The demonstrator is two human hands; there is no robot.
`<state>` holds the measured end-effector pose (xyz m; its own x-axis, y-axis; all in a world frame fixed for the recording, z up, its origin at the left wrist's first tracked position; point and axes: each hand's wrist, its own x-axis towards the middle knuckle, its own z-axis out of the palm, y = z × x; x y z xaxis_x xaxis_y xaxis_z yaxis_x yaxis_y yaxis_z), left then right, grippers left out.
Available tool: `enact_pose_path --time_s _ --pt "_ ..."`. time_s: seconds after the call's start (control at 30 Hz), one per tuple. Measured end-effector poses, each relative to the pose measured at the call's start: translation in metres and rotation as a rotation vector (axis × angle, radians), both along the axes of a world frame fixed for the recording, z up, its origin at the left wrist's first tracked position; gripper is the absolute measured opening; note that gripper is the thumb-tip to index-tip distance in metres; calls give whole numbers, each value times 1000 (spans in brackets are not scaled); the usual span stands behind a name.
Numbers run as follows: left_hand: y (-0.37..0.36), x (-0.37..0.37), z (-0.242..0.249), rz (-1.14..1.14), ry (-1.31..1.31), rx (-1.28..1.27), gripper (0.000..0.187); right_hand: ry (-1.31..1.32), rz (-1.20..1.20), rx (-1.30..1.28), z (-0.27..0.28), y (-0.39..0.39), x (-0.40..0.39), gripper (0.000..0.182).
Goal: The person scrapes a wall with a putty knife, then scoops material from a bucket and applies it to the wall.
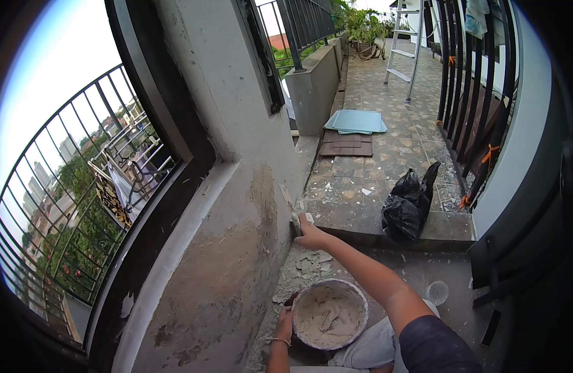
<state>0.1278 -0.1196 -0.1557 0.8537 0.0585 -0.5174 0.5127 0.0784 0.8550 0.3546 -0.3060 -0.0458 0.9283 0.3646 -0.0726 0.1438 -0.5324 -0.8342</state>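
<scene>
My right hand (310,236) reaches forward to the low wall's end corner, its fingers closed around a putty knife (296,225) whose flat greyish blade lies against the wall. Much of the tool is hidden by my fingers. Below, a bucket (365,304) stands tilted slightly toward me, partly filled with pale beige plaster (327,316). My left hand (285,326) grips the bucket's left side near the rim; a small dark reddish thing shows at its fingertips, too small to name. The wall (218,273) beside my hands is patchy, with peeling paint and bare brownish areas.
Flakes of debris (305,266) lie along the wall's foot. A black plastic bag (408,205) sits on the step edge, a clear plastic cup (437,292) to my right. Farther off are light-blue sheets (356,122), brown tiles (346,145) and a stepladder (401,53). Black railings (464,93) flank the walkway.
</scene>
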Motion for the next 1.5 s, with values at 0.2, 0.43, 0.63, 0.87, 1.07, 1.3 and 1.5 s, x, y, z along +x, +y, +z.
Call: enact_pose_path --time_s 0.2,0.43,0.63,0.87,1.07,1.3,1.5 --pt "3 1 -12 18 -56 -27 29 138 25 31 48 17 27 97" --pt "5 1 -18 -22 -44 -3 38 249 182 -56 8 36 -45 96" --pt "0 -2 7 -8 -20 -22 38 127 308 -148 -50 7 -67 79" --pt "2 1 -9 5 -49 -34 32 142 -14 132 24 -9 1 91" --pt "5 1 -17 19 -56 -45 31 217 -5 120 70 5 32 74" --pt "5 2 -31 23 -93 -1 27 410 176 40 43 8 -10 66" --pt "3 0 -12 21 -44 -15 26 489 384 -87 41 -23 -41 62"
